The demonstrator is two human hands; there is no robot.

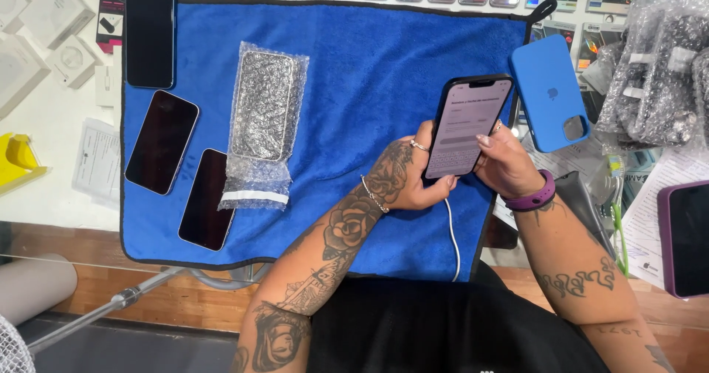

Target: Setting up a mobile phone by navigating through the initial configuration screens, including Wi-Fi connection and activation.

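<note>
1. Nearest me, my left hand [402,181] has its grip closed round the lower body of a dark-edged phone [467,127], fingers wrapped behind it and thumb at its bottom edge; a white cable [453,241] hangs from the phone's base over the towel's front edge.
2. My right hand [506,162] steadies the phone's right side, fingers curled loosely against it and a fingertip at the screen's edge.
3. The phone is lit, tilted up off the surface, showing a form page with an on-screen keyboard; by my reading, setup is under way and unfinished.
4. Beyond, on the blue towel [354,70], three dark-screened phones [162,142] lie at left beside a bubble-wrapped phone [262,107], apparently untouched.
5. Farther right, a blue phone case [549,92] lies face down, empty.
</note>
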